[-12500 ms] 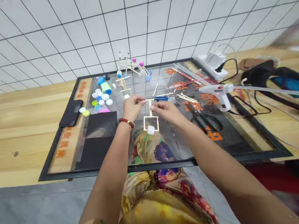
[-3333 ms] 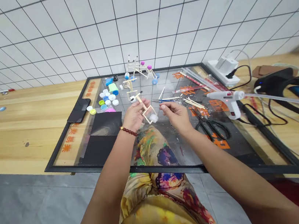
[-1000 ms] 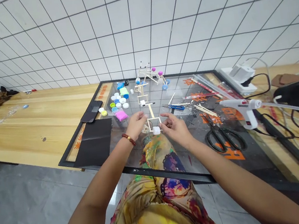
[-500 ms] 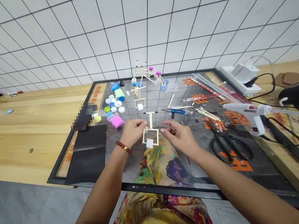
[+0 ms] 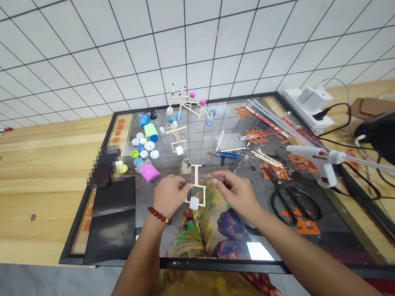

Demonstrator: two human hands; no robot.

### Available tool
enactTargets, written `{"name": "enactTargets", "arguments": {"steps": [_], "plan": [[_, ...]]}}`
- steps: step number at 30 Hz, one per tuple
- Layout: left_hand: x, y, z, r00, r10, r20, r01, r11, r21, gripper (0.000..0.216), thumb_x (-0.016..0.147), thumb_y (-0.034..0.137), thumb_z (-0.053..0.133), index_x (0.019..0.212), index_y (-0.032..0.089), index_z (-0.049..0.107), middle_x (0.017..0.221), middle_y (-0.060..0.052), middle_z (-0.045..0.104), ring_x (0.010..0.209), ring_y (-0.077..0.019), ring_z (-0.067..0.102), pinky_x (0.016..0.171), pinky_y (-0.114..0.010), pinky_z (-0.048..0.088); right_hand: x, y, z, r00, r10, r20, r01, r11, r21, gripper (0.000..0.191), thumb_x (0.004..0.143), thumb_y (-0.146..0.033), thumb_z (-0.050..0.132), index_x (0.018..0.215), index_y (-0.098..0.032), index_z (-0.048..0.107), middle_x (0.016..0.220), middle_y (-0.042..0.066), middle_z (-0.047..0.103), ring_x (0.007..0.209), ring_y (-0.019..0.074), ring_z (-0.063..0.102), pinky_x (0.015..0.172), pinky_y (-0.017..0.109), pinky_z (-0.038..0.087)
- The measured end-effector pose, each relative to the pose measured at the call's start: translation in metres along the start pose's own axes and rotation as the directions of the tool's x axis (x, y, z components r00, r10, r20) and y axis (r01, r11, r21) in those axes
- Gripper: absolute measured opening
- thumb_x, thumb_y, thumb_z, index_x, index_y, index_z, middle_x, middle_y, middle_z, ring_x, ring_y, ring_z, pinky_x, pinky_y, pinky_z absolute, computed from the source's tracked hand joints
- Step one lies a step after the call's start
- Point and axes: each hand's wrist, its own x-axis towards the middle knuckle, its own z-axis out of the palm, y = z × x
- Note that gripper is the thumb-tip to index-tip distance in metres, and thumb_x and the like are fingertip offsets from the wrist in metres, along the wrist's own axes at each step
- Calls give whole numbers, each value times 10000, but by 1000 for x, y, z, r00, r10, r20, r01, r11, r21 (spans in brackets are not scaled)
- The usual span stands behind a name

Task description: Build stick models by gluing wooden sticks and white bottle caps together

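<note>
A small frame of pale wooden sticks (image 5: 198, 187) lies between my hands over the black board. It has a square lower part, a stem and a dark-tipped crossbar, and a small white block (image 5: 194, 203) sits at its lower edge. My left hand (image 5: 172, 194) pinches the frame's left side with thumb and fingertips. Just right of it, my right hand (image 5: 236, 191) has thumb and index finger brought together, apart from the frame; anything between them is too small to make out. Behind stands a similar stick piece (image 5: 178, 143) with a white block.
A larger stick structure (image 5: 191, 103) with pink and blue balls stands near the tiled wall. Bottle caps (image 5: 142, 147) and a pink clay packet (image 5: 148, 171) lie left. Blue snips (image 5: 227, 155), loose sticks (image 5: 267, 159), black scissors (image 5: 293, 200) and a glue gun (image 5: 313, 161) lie right.
The view has shifted, so the board and things on it sit slightly further left. Both hands stay by the stick frame, my left still pinching it; my right fingertips have drawn closer together.
</note>
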Motion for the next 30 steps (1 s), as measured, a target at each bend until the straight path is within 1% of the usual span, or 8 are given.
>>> {"name": "enactTargets", "arguments": {"steps": [2, 5, 10, 13, 16, 22, 26, 30], "plan": [[-1, 2, 4, 999, 26, 35, -27, 1000, 4, 129, 825, 283, 660, 769, 192, 732, 784, -39, 693, 747, -181, 626, 673, -295, 434, -1, 1, 1, 1000, -4, 20, 3, 1000, 14, 253, 907, -377, 585, 1018, -185, 705, 695, 10, 693, 566, 133, 595, 577, 262, 473], [1, 1, 9, 998, 51, -48, -59, 979, -195, 100, 824, 205, 628, 798, 192, 724, 792, -30, 694, 726, -158, 615, 686, -284, 453, -2, 2, 3, 999, 2, 35, -4, 999, 46, 265, 906, -385, 599, 1051, -190, 705, 773, 31, 706, 639, 146, 622, 635, 279, 498], [6, 2, 15, 997, 17, -74, -59, 782, -621, 101, 813, 246, 663, 841, 171, 725, 834, -48, 742, 761, -166, 670, 720, -286, 524, -1, 3, 3, 985, 76, 153, -115, 958, 262, 379, 875, -445, 658, 1169, -205, 650, 908, 41, 671, 685, 138, 608, 641, 278, 505], [8, 6, 20, 996, 44, -81, -88, 713, -695, 102, 802, 245, 681, 838, 170, 741, 853, -55, 758, 786, -171, 690, 754, -294, 546, -1, 1, 0, 959, 23, 282, -126, 927, 353, 356, 869, -428, 679, 1161, -227, 664, 920, 34, 664, 715, 137, 604, 663, 277, 507], [11, 8, 26, 985, 64, -157, -158, 687, -709, 88, 803, 215, 677, 830, 178, 752, 881, -58, 761, 817, -169, 697, 777, -296, 554, -2, -6, -3, 949, -58, 309, -60, 931, 360, 268, 873, -392, 687, 1086, -232, 701, 888, 25, 657, 713, 132, 588, 665, 272, 499], [14, 3, 34, 975, 120, -184, -219, 619, -755, 165, 812, 268, 710, 935, 171, 760, 987, -89, 756, 918, -186, 711, 857, -328, 574, -4, -20, -2, 967, -221, 123, 190, 956, 225, 87, 877, -277, 692, 928, -230, 745, 857, 28, 708, 678, 125, 612, 610, 251, 492], [9, -1, 30, 960, 274, -63, -211, 553, -806, 524, 754, 321, 808, 1244, 197, 670, 1308, -124, 673, 1205, -248, 646, 1081, -403, 489, -4, -19, 2, 942, -335, 31, 330, 937, 112, 73, 894, -213, 663, 913, -231, 731, 866, 33, 726, 756, 141, 672, 692, 263, 540], [8, 0, 29, 941, 337, -35, -251, 625, -739, 716, 690, 350, 865, 1337, 186, 605, 1378, -143, 624, 1286, -291, 588, 1132, -433, 446, -3, -17, 5, 917, -397, 32, 394, 916, 72, 96, 913, -211, 621, 912, -230, 715, 836, 35, 708, 775, 152, 682, 706, 268, 549]]}}
